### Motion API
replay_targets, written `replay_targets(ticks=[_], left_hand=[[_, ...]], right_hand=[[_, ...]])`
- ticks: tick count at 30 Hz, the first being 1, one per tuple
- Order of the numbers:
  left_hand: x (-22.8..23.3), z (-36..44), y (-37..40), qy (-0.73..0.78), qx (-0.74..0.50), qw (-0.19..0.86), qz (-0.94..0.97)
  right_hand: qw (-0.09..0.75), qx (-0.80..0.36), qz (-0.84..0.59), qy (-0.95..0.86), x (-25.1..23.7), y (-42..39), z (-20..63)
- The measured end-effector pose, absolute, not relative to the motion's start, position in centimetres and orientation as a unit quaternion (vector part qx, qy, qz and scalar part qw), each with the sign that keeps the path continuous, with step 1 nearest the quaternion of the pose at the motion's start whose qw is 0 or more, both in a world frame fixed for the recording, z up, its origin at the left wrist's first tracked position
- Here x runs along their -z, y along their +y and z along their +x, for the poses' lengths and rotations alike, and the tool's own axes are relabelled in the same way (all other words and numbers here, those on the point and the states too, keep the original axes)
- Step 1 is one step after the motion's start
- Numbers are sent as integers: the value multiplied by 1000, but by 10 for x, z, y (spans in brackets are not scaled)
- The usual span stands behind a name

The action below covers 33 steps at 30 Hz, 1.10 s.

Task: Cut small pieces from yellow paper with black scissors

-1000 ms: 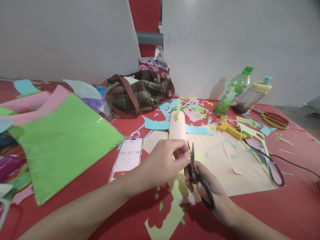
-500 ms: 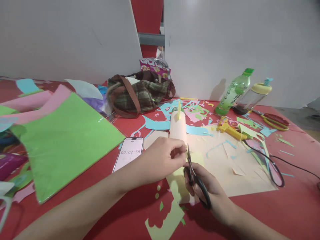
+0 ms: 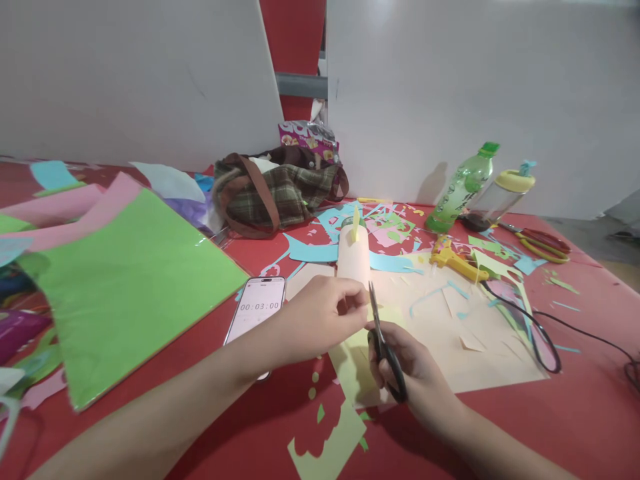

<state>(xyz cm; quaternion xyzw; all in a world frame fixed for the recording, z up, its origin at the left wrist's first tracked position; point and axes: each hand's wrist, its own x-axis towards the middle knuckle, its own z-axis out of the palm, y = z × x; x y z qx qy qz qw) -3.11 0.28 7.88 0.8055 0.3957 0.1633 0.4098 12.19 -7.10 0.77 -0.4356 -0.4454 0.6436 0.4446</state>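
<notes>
My right hand (image 3: 413,363) grips a pair of scissors (image 3: 375,313) by its black handles, blades pointing up and away from me. The blades look nearly closed, their tips beside my left fingertips. Thumb and fingers of my left hand (image 3: 337,307) are pinched together; whatever they hold is too small or hidden to make out. Just beyond that hand lies a pale cream paper-covered cylinder (image 3: 354,257) with a yellow paper piece (image 3: 355,223) standing up at its far end. Beneath my hands is yellow paper (image 3: 350,363), and a cut-out yellow sheet (image 3: 333,447) lies nearer me.
A phone (image 3: 257,300) showing a timer lies left of my hands, beside green sheets (image 3: 135,293). At the back sit a plaid bag (image 3: 300,193) and a green bottle (image 3: 463,190). A yellow glue gun (image 3: 457,260) with a black cord rests on cream paper (image 3: 440,327) at right.
The scissor blades have come closer together and the scissors have shifted slightly left. My left hand keeps its pinch in almost the same place. The phone's timer has advanced.
</notes>
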Motion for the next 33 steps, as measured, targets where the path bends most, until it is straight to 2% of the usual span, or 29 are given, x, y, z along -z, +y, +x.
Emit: replay_targets(ticks=[5,12,21,33], left_hand=[[-73,-27,-2,380,-154,427,806],[-60,-17,-11,360,-131,391,837],[-40,-12,-14,372,-144,384,833],[-44,-11,-17,375,-148,421,812]], right_hand=[[498,-642,-384,-439,-8,-71,125],[556,-562,-460,-404,-5,-63,128],[568,-555,-459,-399,-3,-61,129],[563,-553,-455,-412,-9,-60,129]])
